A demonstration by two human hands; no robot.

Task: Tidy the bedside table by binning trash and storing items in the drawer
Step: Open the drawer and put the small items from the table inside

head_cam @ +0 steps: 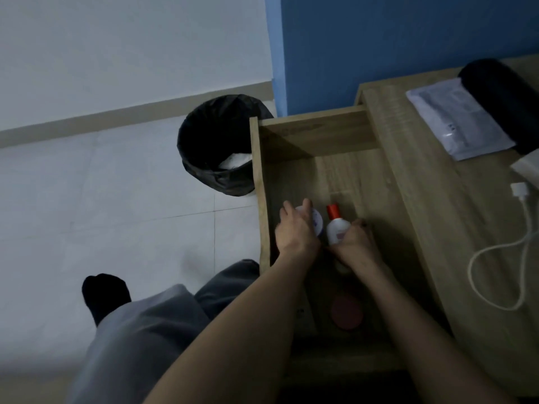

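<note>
Found both hands down inside the open drawer (315,132). Recorded left hand (296,231) curled over a round white tub (317,221), gripping it from above. Recorded right hand (354,243) wrapped round the lower body of a red-capped bottle (335,225), held upright. Contact with the drawer floor: cannot tell for either item.

Judged risks:
- Tipping the tall bottle on release, or on closing the drawer.
- Knocking tub against bottle, held just beside each other.
- Possibly fouling a dim red disc (347,313) nearer the drawer front.

Advise setting both down squarely before letting go, then closing slowly.

Noted on the table (408,217), well apart from the hands: a white packet (455,118), a black bundle (501,103) touching it, and a white cable (501,246) with plug. Judged storing not yet finished.

Noted a black-lined bin (204,170) on pale floor tiles beside the drawer, with white trash inside. Blue wall behind, white wall to the left. Poor light throughout.
</note>
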